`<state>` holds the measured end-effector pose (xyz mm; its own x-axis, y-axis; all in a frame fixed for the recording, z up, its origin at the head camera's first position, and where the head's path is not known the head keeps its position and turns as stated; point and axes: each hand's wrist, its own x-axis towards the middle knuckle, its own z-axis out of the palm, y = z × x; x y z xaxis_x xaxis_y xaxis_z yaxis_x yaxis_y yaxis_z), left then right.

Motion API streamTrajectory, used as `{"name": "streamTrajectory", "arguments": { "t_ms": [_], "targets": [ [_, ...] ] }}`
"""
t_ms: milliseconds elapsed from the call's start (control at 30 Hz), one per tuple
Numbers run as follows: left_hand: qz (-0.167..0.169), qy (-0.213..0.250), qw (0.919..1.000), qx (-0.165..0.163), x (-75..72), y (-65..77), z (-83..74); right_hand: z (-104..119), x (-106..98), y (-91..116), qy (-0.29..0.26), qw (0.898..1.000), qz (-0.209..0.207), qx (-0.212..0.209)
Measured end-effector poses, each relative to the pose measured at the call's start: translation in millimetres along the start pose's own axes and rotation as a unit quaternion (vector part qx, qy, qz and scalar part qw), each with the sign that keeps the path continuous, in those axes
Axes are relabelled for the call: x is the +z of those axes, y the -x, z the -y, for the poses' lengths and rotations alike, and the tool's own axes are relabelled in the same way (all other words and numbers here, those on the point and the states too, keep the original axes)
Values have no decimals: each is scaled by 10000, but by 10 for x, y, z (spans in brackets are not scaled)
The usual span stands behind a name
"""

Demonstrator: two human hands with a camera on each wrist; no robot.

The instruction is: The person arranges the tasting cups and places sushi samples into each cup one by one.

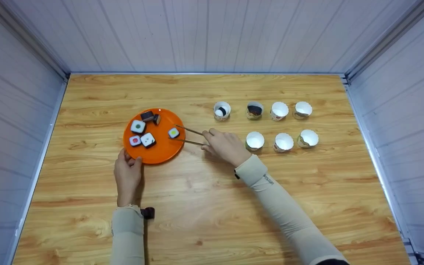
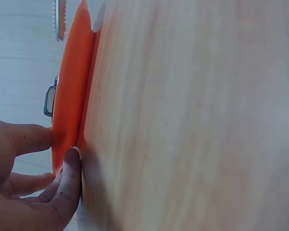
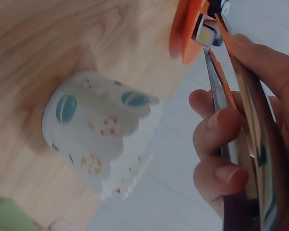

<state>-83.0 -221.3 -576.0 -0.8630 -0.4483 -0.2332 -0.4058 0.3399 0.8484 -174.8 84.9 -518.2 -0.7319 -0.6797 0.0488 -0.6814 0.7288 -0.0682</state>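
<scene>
My left hand [image 1: 128,177] grips the near-left rim of an orange plate [image 1: 164,154], thumb on top and fingers under the edge. In my right hand [image 1: 226,146] is a pair of metal tongs [image 1: 189,130], their two arms spread apart over the plate's right side. Between the tips lies a small white sushi piece with a yellow centre [image 1: 173,133]. On the plate's left half are a sushi piece with a green centre [image 1: 138,126], one with a red centre [image 1: 135,140], a white speckled piece [image 1: 148,140] and dark brown pieces [image 1: 147,116].
Several patterned paper cups stand in two rows on the right. The far-left cup [image 1: 222,115] holds a black-and-white piece, and the cup beside it [image 1: 254,115] a dark one. A near-row cup [image 1: 255,141] stands close to my right hand. Pale panel walls [image 1: 204,40] border the wooden table [image 1: 197,206].
</scene>
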Motion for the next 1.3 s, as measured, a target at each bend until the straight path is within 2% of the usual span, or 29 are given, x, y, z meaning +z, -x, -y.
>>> {"name": "streamTrajectory", "arguments": {
  "t_ms": [133, 567, 867, 967, 1100, 1300],
  "targets": [
    [-76, -48, 9999, 82, 13, 0, 3, 14, 54, -27, -9, 10000, -49, -26],
    [15, -53, 9999, -115, 3, 8, -11, 34, 111, -46, -97, 9998, 136, 112],
    [97, -22, 9997, -221, -19, 2, -31, -26, 74, 19, -193, 9996, -195, 9],
    [70, 5, 10000, -67, -8, 5, -13, -77, 52, 71, -146, 9993, -334, 1],
    [20, -11, 10000, 51, 4, 15, -3, -174, 5, 167, -107, 9986, -524, 36],
    [27, -51, 9999, -122, -2, 17, -26, -387, -121, 342, -282, 9967, -733, 199]
  ]
}}
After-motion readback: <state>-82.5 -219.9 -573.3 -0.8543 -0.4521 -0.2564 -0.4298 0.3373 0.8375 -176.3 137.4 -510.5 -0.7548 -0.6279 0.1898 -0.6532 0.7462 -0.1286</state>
